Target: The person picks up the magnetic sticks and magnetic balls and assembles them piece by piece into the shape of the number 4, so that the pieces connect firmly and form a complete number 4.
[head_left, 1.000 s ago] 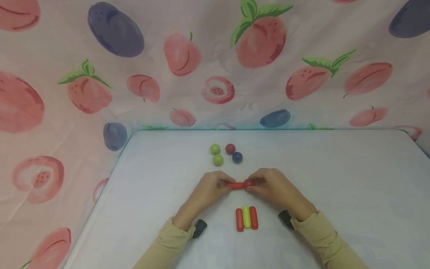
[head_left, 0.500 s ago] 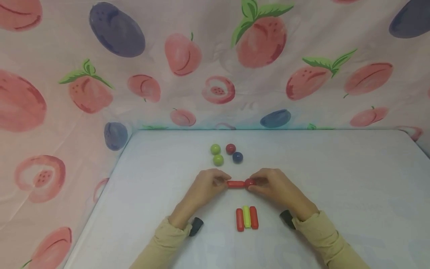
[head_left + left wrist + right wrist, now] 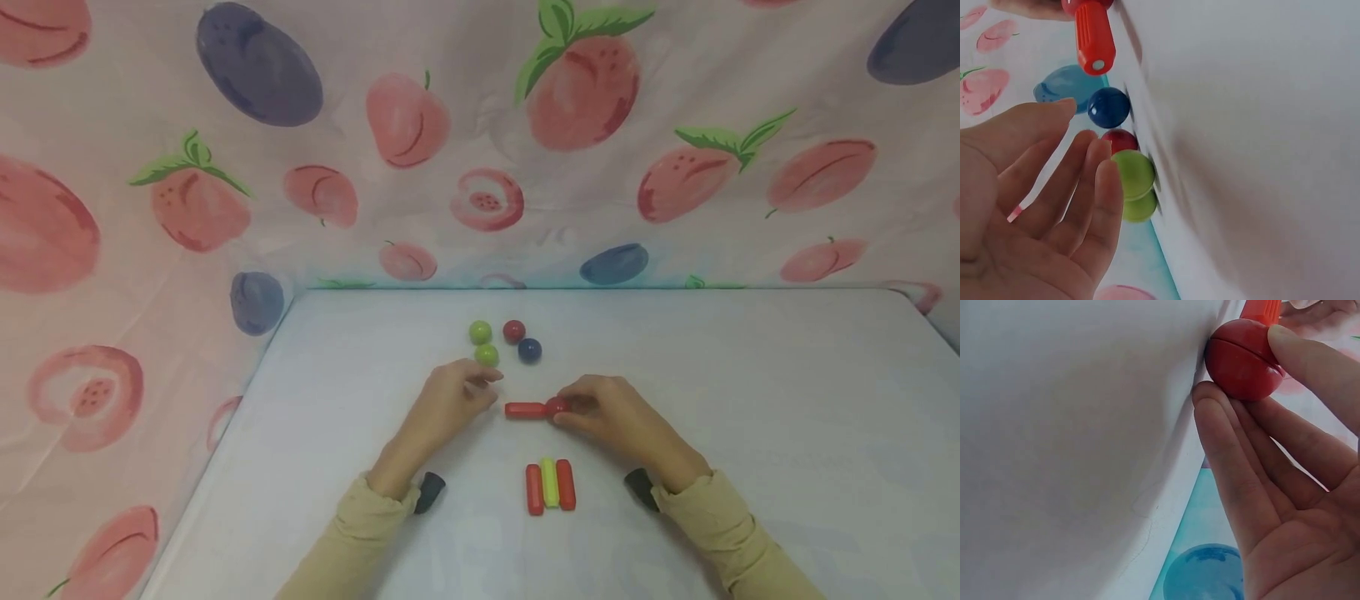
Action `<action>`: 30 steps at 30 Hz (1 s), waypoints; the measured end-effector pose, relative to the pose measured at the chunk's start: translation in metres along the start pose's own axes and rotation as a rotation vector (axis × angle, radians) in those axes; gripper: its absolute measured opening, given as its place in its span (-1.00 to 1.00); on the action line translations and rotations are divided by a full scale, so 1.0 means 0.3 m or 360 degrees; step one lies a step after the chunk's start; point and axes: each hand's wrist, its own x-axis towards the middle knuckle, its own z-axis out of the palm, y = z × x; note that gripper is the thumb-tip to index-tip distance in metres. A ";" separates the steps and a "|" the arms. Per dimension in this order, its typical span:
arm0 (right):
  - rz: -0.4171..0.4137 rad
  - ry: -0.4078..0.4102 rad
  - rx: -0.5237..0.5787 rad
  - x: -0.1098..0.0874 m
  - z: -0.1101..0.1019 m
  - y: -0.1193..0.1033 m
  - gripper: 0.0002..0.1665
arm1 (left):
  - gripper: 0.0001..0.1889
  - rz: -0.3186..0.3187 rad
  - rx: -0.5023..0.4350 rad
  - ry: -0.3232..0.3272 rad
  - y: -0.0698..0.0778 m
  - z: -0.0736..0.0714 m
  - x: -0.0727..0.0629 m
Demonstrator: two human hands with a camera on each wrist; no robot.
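Note:
My right hand pinches a glossy red ball between thumb and fingers, low over the table in the middle. From the ball a red ribbed stick points left, joined to it end-on. In the left wrist view that stick shows a round metal dot on its free end. My left hand holds nothing; its fingers are spread loosely just left of the stick's free end, with a gap between. Behind its fingertips lie two green balls, a second red ball and a blue ball.
Nearer the front of the white table, two red sticks flank a yellow-green stick, side by side. Cloth printed with fruit hangs behind and to the left. Dark wrist-worn cameras sit below both wrists.
My left hand has let go of the red stick and moved left and slightly away from me, its fingers opening. My right hand stays on the red ball, with the stick still attached.

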 end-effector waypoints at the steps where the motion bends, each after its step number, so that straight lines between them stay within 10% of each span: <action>1: 0.0004 -0.0004 0.0005 0.000 0.000 -0.001 -0.65 | -0.74 0.0002 0.0011 0.0021 -0.001 -0.002 0.002; 30: 0.0025 0.0001 0.0033 -0.008 -0.004 -0.010 -0.67 | -0.71 0.0071 0.0154 0.0285 -0.029 -0.002 0.096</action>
